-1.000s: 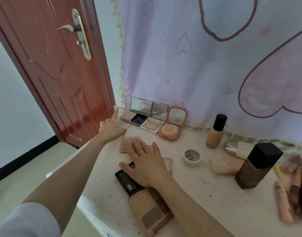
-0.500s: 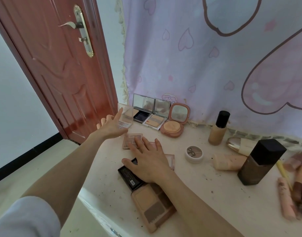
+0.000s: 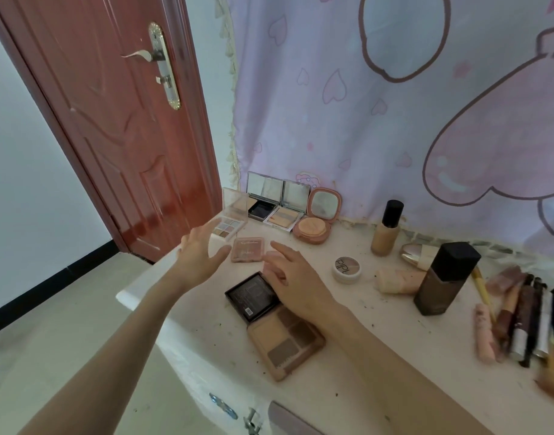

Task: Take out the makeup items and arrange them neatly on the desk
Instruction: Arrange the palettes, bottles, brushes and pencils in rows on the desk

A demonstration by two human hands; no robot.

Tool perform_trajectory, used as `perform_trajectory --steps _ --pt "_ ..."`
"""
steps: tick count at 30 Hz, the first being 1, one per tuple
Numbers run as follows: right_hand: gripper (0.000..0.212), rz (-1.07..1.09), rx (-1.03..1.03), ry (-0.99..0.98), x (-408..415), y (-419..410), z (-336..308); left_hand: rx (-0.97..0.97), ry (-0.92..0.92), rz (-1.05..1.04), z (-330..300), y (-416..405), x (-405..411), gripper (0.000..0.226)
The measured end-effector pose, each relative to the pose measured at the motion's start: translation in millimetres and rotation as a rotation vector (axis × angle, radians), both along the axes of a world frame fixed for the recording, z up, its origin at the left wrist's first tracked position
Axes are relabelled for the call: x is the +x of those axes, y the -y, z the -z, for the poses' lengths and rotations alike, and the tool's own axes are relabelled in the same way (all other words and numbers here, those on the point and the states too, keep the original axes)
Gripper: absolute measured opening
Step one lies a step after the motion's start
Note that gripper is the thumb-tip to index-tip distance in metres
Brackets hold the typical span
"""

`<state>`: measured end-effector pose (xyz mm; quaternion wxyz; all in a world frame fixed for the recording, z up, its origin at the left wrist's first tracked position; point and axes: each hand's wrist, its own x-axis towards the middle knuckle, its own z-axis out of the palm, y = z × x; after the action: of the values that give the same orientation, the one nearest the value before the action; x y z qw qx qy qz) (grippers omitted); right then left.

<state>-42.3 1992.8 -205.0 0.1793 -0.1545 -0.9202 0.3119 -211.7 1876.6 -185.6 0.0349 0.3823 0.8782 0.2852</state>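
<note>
Pink blush compact [image 3: 247, 249]: light, rigid, slick plastic; pinch long edges. Both hands, left [image 3: 199, 253] and right [image 3: 296, 284], spread, empty.

Red-brown door [image 3: 112, 120], lilac heart-patterned curtain [image 3: 395, 120], black palette [image 3: 252, 293], white desk [image 3: 395, 356].

round pot lid [image 3: 347, 265]: black letters, perhaps "PIPL" | black palette [image 3: 252, 294]: label print too small to read

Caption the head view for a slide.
Both open hands, left and right, hover over palettes on a desk beside bottles.
</note>
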Motion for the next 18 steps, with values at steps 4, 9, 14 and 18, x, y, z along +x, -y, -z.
perform_trajectory --steps 4,9,14,18 --pt "0.034 0.006 0.157 -0.024 48.7 17.2 0.6 -0.017 -0.056 0.145 -4.9 18.0 39.7 0.051" --pt "0.061 0.032 0.231 0.109 87.9 43.6 9.5 0.016 -0.06 0.19 -3.3 33.0 85.4 0.044" --pt "0.069 0.148 0.229 0.142 93.5 59.9 20.1 0.032 0.072 0.149 22.6 47.9 109.9 0.051" --pt "0.059 0.159 0.117 0.064 98.1 57.9 20.0 0.024 -0.051 0.058 43.3 50.6 112.3 0.048"
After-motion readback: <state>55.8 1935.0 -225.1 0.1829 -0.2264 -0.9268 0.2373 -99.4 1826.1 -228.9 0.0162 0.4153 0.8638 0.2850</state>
